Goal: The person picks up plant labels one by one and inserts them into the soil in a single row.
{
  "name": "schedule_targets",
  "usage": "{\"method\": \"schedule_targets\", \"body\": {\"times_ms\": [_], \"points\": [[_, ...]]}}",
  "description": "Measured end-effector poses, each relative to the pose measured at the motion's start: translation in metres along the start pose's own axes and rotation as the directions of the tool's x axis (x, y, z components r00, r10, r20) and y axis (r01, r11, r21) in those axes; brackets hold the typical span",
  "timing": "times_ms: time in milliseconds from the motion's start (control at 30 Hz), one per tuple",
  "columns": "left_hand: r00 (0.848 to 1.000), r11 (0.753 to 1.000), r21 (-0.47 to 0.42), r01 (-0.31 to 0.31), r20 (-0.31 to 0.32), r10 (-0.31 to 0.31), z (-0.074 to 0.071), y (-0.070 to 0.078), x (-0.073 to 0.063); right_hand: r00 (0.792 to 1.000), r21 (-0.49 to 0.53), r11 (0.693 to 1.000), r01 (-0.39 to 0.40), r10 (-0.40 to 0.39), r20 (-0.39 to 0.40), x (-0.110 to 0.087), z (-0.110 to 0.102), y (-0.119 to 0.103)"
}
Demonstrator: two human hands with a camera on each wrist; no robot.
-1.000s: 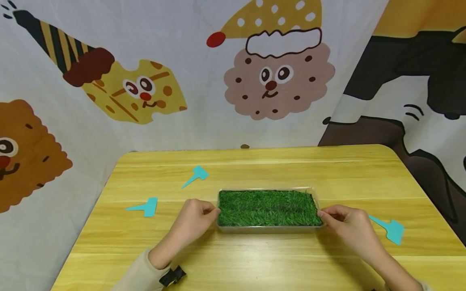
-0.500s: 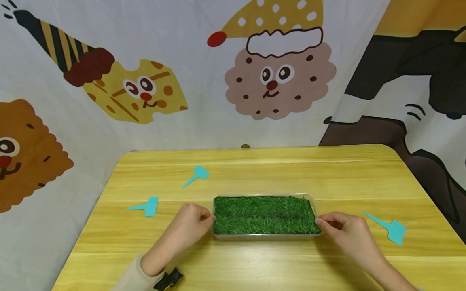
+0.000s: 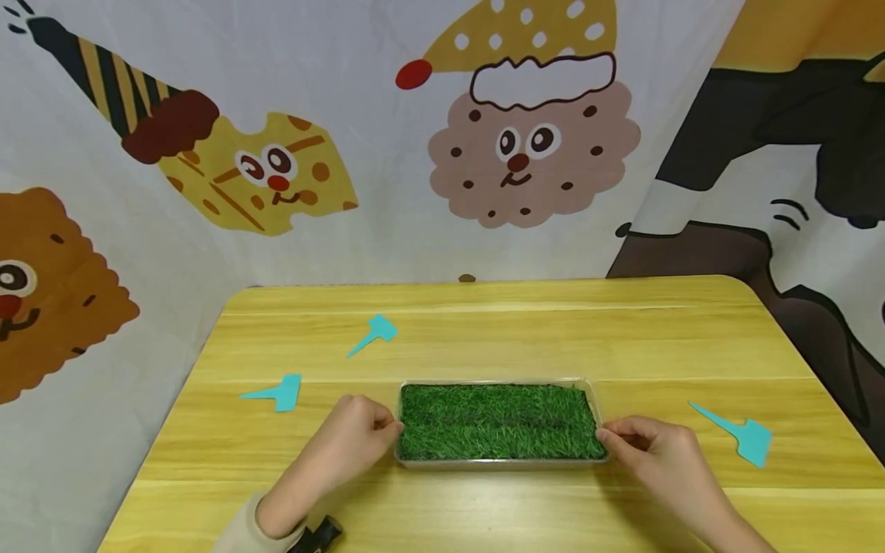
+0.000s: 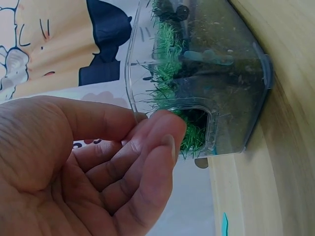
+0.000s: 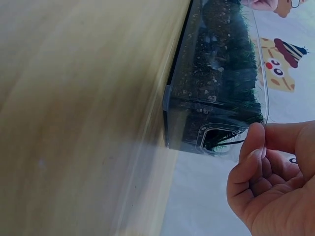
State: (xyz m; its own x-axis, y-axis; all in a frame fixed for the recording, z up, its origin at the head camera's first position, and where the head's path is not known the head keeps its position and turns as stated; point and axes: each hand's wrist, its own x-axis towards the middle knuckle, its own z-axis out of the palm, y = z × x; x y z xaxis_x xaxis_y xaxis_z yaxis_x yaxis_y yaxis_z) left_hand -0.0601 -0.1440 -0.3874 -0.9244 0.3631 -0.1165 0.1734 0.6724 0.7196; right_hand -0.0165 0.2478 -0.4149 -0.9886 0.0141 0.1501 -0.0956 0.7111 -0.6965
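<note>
A clear plastic box [image 3: 501, 465] with a green grass mat [image 3: 499, 421] across its top sits near the middle of the table. Both hands pinch its rim, one at each short end. My left hand [image 3: 351, 439] grips the left end between thumb and forefinger; in the left wrist view its fingertips are right above a cut-out in the box's end wall [image 4: 229, 118]. At the other end, my right hand [image 3: 665, 458] holds the rim the same way, beside a similar opening [image 5: 216, 140]. Brown, gritty material shows through the clear walls beneath the grass.
Three turquoise T-shaped plant labels lie on the wooden table [image 3: 498, 330]: one label [image 3: 285, 393] at the left, another label [image 3: 376, 332] behind the box's left end, and a third label [image 3: 752, 441] right of my right hand. A printed cloth [image 3: 387, 230] hangs behind the table.
The box has slid toward me and slightly left, with both hands keeping their pinch on its ends. The labels have stayed where they were.
</note>
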Motion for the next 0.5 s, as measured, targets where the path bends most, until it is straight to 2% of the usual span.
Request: {"method": "schedule_targets", "body": {"times_ms": [267, 500], "points": [[1.000, 1.000, -0.004, 0.002, 0.001, -0.002, 0.0007, -0.0005, -0.0005, 1.000, 0.008, 1.000, 0.011, -0.011, -0.014, -0.0008, 0.0021, 0.0011], [1.000, 1.000, -0.009, 0.005, 0.003, -0.005, 0.0013, -0.0004, 0.0009, 0.999, 0.000, 1.000, 0.029, -0.029, 0.025, 0.0008, -0.0069, 0.0073]]}}
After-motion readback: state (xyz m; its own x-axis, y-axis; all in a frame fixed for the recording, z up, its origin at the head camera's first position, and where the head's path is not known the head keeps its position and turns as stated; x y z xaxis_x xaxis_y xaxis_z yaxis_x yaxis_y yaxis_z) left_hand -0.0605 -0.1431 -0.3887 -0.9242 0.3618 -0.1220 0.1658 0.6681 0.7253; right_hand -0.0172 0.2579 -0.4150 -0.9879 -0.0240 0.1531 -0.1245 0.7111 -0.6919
